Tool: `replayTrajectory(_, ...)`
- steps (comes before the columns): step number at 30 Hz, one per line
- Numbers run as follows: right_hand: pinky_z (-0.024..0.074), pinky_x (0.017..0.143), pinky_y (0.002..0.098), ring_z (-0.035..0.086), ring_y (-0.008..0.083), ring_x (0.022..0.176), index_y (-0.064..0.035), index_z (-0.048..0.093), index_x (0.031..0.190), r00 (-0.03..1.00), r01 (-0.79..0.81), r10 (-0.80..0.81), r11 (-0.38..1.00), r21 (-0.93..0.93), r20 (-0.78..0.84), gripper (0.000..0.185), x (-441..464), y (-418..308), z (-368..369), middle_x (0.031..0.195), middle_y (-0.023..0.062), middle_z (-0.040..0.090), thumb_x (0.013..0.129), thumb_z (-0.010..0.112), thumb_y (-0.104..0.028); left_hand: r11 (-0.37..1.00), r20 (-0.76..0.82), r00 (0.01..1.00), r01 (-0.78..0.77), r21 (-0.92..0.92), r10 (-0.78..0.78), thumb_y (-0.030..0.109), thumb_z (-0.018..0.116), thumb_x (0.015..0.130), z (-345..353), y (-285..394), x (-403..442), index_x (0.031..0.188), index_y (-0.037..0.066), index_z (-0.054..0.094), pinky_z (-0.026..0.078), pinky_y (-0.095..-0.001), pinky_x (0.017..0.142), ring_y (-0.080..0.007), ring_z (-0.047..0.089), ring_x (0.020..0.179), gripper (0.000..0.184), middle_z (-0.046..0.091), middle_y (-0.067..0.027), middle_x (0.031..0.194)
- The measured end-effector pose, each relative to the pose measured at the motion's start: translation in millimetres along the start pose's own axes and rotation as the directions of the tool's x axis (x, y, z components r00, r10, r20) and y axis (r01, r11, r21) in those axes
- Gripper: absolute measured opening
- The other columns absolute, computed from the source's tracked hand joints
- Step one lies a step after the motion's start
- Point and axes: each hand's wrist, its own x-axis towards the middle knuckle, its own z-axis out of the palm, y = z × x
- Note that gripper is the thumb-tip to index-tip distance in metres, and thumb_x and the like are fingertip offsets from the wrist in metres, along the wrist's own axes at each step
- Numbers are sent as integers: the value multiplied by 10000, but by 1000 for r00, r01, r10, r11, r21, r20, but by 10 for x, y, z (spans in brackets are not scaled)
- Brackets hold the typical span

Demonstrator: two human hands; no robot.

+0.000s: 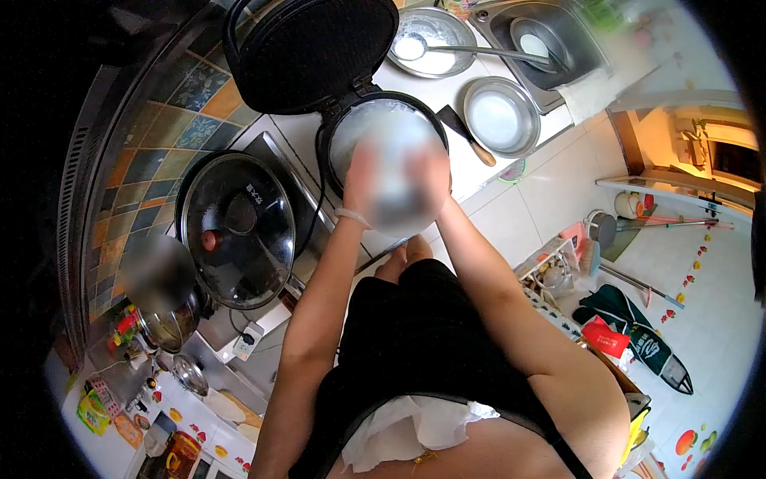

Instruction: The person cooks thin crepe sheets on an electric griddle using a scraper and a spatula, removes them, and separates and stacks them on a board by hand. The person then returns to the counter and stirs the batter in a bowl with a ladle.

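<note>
A round black electric griddle (325, 152) stands on the counter with its ribbed lid (311, 56) raised. A pale whitish round layer (383, 120) fills its pan; what it is made of I cannot tell. My left hand (361, 177) is over the left part of the pan, a pale band at its wrist. My right hand (431, 177) is over the right part. Both hands and the area between them are blurred, so their fingers and anything they hold cannot be made out.
Right of the griddle lie a cleaver (481, 152) with a wooden handle and a metal bowl (533, 120) of whitish contents. Behind are a bowl (459, 24) with a ladle (495, 53) across it, and a sink (590, 60). A large lidded pan (239, 263) stands left.
</note>
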Motion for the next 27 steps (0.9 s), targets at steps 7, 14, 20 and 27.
replayTrajectory(7,535,435,306,648,262,541,28,406,941,975,-223,223,965,-140,-10,205,191,-148,238,735,164,590,806,560,27,963,-60,993,79,-256,-98,57,392,905,-26,-57,-30,1342,21,395,208,-305,1082,-190,311,1319,438,385,-118,1389)
replayTrajectory(14,512,417,297,627,220,507,11,408,901,981,-185,178,978,-93,-76,164,-40,-233,84,669,123,576,814,546,29,957,-119,990,44,-287,-81,69,415,907,-104,-124,-38,1316,23,427,221,-307,1079,-186,347,1292,411,426,-93,1353)
replayTrajectory(20,494,404,292,623,194,487,24,478,893,977,-122,154,970,-209,144,121,148,-111,508,646,122,594,825,576,7,961,-194,975,55,-272,-110,75,434,905,-185,-132,-40,1325,21,416,223,-316,1084,-198,349,1292,424,412,-104,1365)
replayTrajectory(27,508,408,298,624,220,495,41,474,897,984,-171,179,949,-267,6,119,380,-140,408,704,143,600,822,563,17,965,-217,970,48,-260,-106,85,443,902,-261,-196,-15,1336,19,402,224,-320,1085,-205,352,1289,440,409,-111,1367)
